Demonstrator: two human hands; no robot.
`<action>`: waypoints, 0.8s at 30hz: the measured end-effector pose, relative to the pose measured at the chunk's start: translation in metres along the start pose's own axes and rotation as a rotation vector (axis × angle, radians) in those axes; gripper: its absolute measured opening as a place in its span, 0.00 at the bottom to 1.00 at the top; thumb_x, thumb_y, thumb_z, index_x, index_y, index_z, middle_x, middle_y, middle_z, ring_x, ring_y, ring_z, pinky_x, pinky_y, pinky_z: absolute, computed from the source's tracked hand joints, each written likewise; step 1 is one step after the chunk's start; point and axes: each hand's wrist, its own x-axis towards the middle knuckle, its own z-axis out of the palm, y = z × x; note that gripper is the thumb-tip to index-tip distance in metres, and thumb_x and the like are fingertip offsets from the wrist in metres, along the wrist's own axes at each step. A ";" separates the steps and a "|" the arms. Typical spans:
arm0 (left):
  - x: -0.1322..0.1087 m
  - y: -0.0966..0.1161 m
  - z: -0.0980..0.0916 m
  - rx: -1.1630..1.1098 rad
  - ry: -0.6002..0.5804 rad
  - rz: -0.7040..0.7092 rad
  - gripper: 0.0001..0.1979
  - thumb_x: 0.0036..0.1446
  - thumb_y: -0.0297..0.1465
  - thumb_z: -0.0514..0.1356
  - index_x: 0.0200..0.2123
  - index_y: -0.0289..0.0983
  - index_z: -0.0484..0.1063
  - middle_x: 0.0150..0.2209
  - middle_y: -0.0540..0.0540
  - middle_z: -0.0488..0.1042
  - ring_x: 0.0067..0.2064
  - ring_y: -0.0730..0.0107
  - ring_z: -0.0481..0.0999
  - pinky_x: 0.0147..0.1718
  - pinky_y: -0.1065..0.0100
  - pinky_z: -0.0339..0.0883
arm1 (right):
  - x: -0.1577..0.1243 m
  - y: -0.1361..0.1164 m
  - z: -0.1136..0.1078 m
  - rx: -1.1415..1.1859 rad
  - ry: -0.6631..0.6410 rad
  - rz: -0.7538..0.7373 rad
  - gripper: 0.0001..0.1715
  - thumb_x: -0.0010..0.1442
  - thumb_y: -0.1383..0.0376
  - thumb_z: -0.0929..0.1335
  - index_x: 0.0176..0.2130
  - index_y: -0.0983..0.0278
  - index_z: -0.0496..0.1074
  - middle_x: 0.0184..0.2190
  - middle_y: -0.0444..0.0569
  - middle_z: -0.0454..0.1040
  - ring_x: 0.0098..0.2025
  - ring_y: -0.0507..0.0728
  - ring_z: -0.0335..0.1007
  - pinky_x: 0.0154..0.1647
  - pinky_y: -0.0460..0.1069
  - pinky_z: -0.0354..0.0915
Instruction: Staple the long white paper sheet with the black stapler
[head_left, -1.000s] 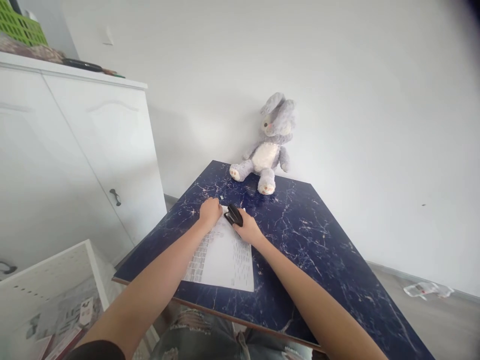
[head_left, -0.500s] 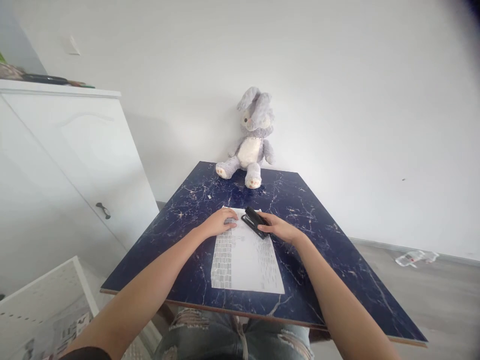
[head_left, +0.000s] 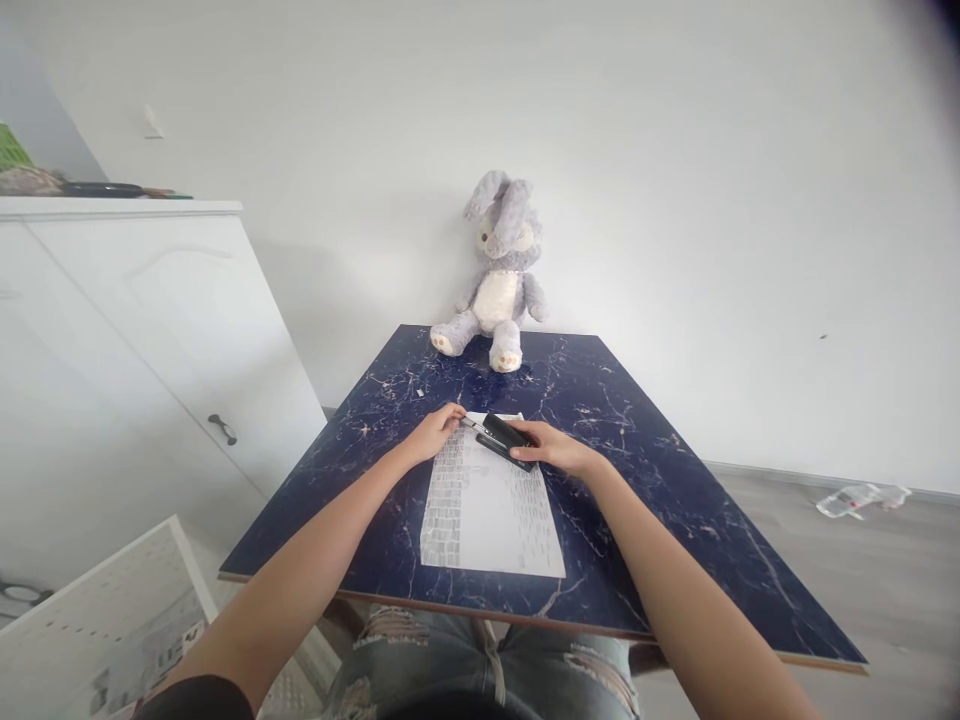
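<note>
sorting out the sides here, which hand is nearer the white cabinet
Left. The left hand is at the far corner of the sheet, on the side of the white cabinet; the right hand grips the stapler, farther from it.

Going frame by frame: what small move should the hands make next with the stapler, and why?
Probably press the stapler down with the right hand. It lies at the top edge of the printed sheet, and the fingertips of the left hand touch its metal tip, which seems to steady it. Whether paper sits inside it cannot be told.
</note>
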 end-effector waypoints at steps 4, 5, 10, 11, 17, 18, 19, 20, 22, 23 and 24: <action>0.002 -0.002 -0.001 -0.044 0.031 0.023 0.12 0.65 0.29 0.55 0.50 0.39 0.71 0.49 0.44 0.79 0.54 0.65 0.77 0.57 0.61 0.67 | 0.013 0.007 0.019 -0.352 0.232 -0.012 0.28 0.54 0.68 0.71 0.56 0.64 0.75 0.48 0.52 0.80 0.48 0.64 0.76 0.54 0.58 0.68; 0.002 -0.002 -0.002 -0.066 0.044 0.019 0.11 0.65 0.29 0.55 0.50 0.39 0.72 0.49 0.44 0.79 0.54 0.64 0.78 0.57 0.60 0.67 | 0.015 0.007 0.023 -0.402 0.253 -0.034 0.30 0.54 0.71 0.70 0.56 0.64 0.75 0.49 0.52 0.80 0.49 0.63 0.75 0.55 0.57 0.67; 0.000 0.006 0.001 -0.479 0.141 -0.087 0.12 0.65 0.33 0.60 0.50 0.36 0.71 0.52 0.39 0.78 0.51 0.62 0.80 0.55 0.57 0.71 | 0.018 0.000 0.040 -0.803 0.295 -0.116 0.40 0.56 0.79 0.61 0.64 0.59 0.68 0.64 0.49 0.69 0.65 0.61 0.64 0.64 0.55 0.63; 0.000 0.008 0.002 -0.597 0.153 -0.113 0.14 0.64 0.33 0.62 0.51 0.35 0.70 0.52 0.38 0.78 0.49 0.62 0.81 0.54 0.57 0.72 | 0.019 -0.003 0.043 -0.916 0.297 -0.128 0.39 0.58 0.80 0.60 0.65 0.59 0.67 0.66 0.49 0.67 0.68 0.61 0.60 0.65 0.56 0.61; -0.001 0.009 0.007 -0.987 0.045 -0.241 0.20 0.53 0.38 0.73 0.43 0.30 0.75 0.39 0.40 0.81 0.42 0.65 0.81 0.52 0.59 0.72 | 0.019 -0.012 0.053 -1.372 0.245 -0.372 0.29 0.68 0.76 0.60 0.65 0.65 0.66 0.66 0.55 0.67 0.70 0.66 0.56 0.63 0.62 0.63; -0.001 0.009 0.007 -1.009 0.036 -0.246 0.21 0.52 0.38 0.74 0.42 0.30 0.76 0.38 0.40 0.81 0.42 0.65 0.81 0.52 0.59 0.72 | 0.019 -0.013 0.053 -1.403 0.249 -0.396 0.28 0.69 0.75 0.60 0.65 0.65 0.66 0.66 0.56 0.67 0.69 0.67 0.57 0.62 0.62 0.64; -0.001 0.008 0.007 -1.022 0.036 -0.247 0.21 0.51 0.38 0.74 0.42 0.30 0.77 0.37 0.40 0.81 0.41 0.65 0.81 0.51 0.60 0.72 | 0.018 -0.013 0.054 -1.418 0.254 -0.411 0.27 0.69 0.76 0.60 0.64 0.65 0.66 0.65 0.56 0.67 0.69 0.67 0.58 0.61 0.62 0.64; -0.001 0.007 0.007 -1.026 0.037 -0.251 0.21 0.50 0.38 0.75 0.41 0.30 0.77 0.37 0.40 0.81 0.41 0.65 0.81 0.51 0.60 0.72 | 0.018 -0.013 0.054 -1.415 0.260 -0.418 0.27 0.69 0.76 0.60 0.64 0.65 0.66 0.65 0.55 0.68 0.69 0.67 0.58 0.61 0.62 0.64; 0.000 0.004 0.006 -1.011 0.043 -0.269 0.20 0.50 0.38 0.75 0.40 0.29 0.77 0.38 0.39 0.81 0.40 0.65 0.81 0.48 0.61 0.73 | 0.018 -0.013 0.055 -1.346 0.304 -0.401 0.29 0.66 0.78 0.61 0.63 0.63 0.67 0.64 0.55 0.68 0.68 0.66 0.59 0.61 0.61 0.64; 0.000 0.003 0.006 -0.987 0.064 -0.287 0.20 0.51 0.38 0.74 0.39 0.30 0.77 0.38 0.39 0.80 0.38 0.66 0.80 0.45 0.62 0.74 | 0.018 -0.013 0.055 -1.276 0.351 -0.366 0.30 0.64 0.79 0.62 0.62 0.62 0.68 0.63 0.55 0.69 0.66 0.66 0.61 0.60 0.61 0.64; 0.001 0.002 0.006 -0.949 0.102 -0.302 0.19 0.53 0.39 0.73 0.39 0.30 0.77 0.36 0.40 0.80 0.35 0.67 0.80 0.41 0.63 0.75 | 0.019 -0.011 0.054 -1.182 0.413 -0.316 0.31 0.62 0.80 0.62 0.61 0.62 0.69 0.62 0.55 0.70 0.64 0.65 0.63 0.59 0.60 0.65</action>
